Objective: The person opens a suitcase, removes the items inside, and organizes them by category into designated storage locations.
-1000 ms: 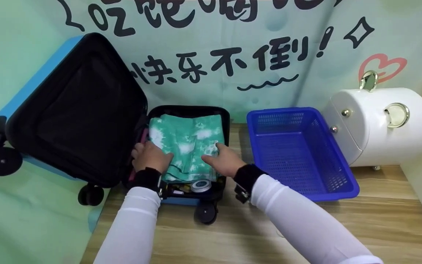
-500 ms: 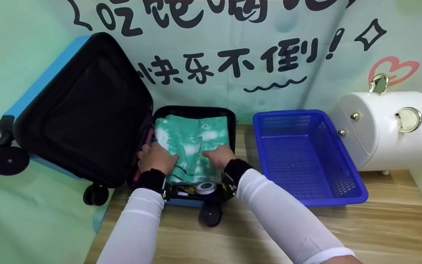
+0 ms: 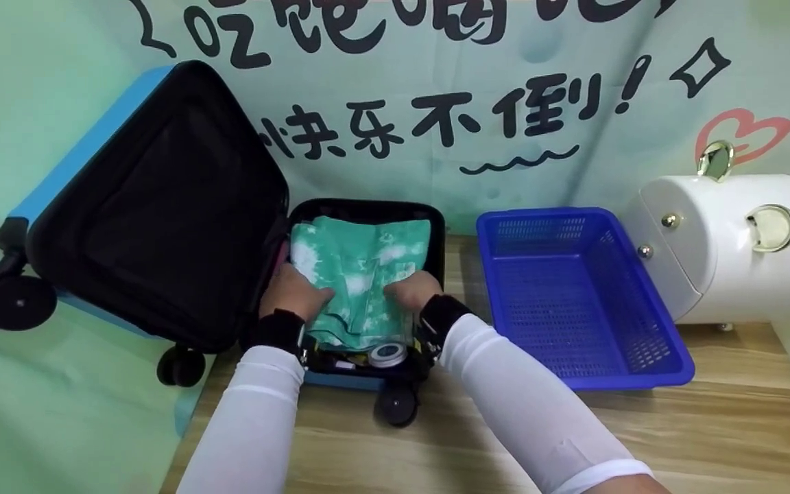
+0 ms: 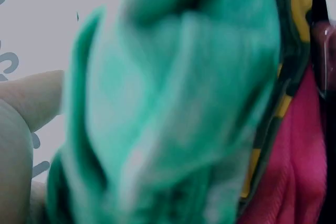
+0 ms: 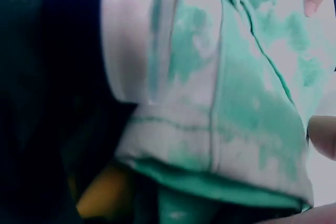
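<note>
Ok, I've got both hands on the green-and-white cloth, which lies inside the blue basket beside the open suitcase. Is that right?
Not quite: the green-and-white cloth lies inside the open suitcase, not the blue basket beside it, as the head view shows. The left hand and right hand are on it.

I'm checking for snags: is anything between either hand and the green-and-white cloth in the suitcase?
Nothing visible: the left hand and right hand are at opposite sides of the green-and-white cloth, thumbs over its top. The round white container sits by the cloth's near edge, not between. The other fingers are mostly hidden.
</note>
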`<state>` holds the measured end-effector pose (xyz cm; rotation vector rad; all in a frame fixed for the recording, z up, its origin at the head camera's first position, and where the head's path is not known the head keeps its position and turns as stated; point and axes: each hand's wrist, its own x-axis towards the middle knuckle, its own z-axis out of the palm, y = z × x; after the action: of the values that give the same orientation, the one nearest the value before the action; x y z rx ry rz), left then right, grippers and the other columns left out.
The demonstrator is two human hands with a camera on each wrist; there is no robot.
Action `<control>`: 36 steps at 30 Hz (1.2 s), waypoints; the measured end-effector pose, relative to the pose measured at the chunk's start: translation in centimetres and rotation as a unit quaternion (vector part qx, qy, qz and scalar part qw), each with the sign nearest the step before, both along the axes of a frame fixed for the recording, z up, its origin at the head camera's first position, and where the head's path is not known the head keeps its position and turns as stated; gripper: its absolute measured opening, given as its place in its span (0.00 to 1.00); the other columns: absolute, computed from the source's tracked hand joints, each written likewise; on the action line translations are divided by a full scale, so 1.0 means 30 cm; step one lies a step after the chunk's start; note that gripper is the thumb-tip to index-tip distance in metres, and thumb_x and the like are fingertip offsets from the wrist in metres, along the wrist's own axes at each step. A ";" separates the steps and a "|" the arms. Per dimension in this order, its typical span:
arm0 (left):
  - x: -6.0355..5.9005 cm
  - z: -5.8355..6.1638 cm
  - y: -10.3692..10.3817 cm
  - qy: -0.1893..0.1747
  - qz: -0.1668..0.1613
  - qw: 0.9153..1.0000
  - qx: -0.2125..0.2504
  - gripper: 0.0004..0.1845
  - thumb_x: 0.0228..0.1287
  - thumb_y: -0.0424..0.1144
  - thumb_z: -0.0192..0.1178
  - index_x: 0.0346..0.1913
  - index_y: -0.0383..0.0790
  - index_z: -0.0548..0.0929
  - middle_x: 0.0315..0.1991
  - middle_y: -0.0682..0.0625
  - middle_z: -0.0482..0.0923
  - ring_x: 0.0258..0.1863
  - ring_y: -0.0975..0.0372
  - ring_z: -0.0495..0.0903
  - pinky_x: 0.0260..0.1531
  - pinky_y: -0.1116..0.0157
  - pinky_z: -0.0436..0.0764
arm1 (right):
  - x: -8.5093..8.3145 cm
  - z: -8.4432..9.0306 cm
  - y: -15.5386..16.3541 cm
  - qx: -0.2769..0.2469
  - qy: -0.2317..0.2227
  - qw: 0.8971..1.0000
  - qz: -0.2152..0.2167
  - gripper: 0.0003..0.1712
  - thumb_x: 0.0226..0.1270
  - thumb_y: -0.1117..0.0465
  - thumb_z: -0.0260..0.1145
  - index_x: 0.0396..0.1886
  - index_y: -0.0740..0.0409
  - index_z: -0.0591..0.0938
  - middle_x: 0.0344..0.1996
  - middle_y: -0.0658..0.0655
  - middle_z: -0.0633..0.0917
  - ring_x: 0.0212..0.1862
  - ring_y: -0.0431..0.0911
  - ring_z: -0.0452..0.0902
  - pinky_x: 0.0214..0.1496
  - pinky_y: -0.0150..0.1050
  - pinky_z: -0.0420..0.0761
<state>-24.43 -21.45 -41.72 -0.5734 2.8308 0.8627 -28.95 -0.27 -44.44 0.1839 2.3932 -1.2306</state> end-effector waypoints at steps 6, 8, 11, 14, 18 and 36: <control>-0.020 -0.005 -0.031 -0.019 -0.010 0.999 0.041 0.55 0.71 0.51 0.64 0.84 0.30 0.42 0.83 0.32 0.53 0.80 0.42 0.61 0.77 0.49 0.66 | 0.023 -0.009 -0.008 -0.056 0.018 0.998 -0.006 0.40 0.72 0.51 0.70 0.76 0.67 0.70 0.70 0.65 0.78 0.69 0.57 0.77 0.70 0.49 0.79; -0.023 -0.006 -0.037 -0.015 -0.014 0.999 0.049 0.56 0.71 0.49 0.65 0.85 0.32 0.39 0.84 0.33 0.51 0.81 0.42 0.59 0.78 0.50 0.65 | 0.027 -0.005 -0.001 -0.067 0.019 0.998 0.007 0.45 0.73 0.50 0.70 0.80 0.66 0.64 0.74 0.65 0.74 0.72 0.58 0.74 0.72 0.50 0.77; -0.026 -0.015 -0.049 -0.004 -0.017 0.999 0.050 0.56 0.69 0.45 0.67 0.85 0.32 0.40 0.83 0.32 0.53 0.80 0.41 0.60 0.78 0.49 0.65 | 0.024 0.009 0.011 -0.071 0.015 0.997 0.035 0.51 0.74 0.49 0.70 0.84 0.66 0.56 0.79 0.66 0.67 0.76 0.59 0.68 0.75 0.51 0.74; -0.023 -0.026 -0.059 0.014 -0.015 0.998 0.059 0.52 0.67 0.41 0.67 0.83 0.28 0.48 0.80 0.30 0.58 0.78 0.41 0.63 0.76 0.49 0.67 | 0.017 0.019 0.026 -0.074 0.010 0.996 0.053 0.52 0.73 0.52 0.71 0.84 0.67 0.54 0.80 0.67 0.65 0.77 0.60 0.66 0.76 0.52 0.73; -0.015 -0.025 -0.064 0.035 -0.021 0.995 0.088 0.47 0.64 0.37 0.65 0.81 0.25 0.53 0.77 0.30 0.63 0.75 0.41 0.67 0.73 0.49 0.71 | 0.013 0.019 0.045 -0.109 0.012 0.993 0.039 0.45 0.71 0.60 0.71 0.81 0.66 0.61 0.73 0.66 0.73 0.71 0.58 0.74 0.70 0.51 0.79; -0.003 0.104 0.091 0.125 -0.036 0.977 0.172 0.49 0.69 0.43 0.65 0.84 0.33 0.49 0.79 0.34 0.61 0.77 0.44 0.66 0.74 0.49 0.70 | 0.002 0.169 0.262 -0.213 0.048 0.976 0.014 0.32 0.74 0.66 0.65 0.75 0.57 0.69 0.64 0.63 0.82 0.61 0.56 0.83 0.60 0.50 0.86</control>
<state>-24.52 -18.71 -38.60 -0.3314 2.7891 1.4596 -28.88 7.59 -39.36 -0.0429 2.1353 -1.7357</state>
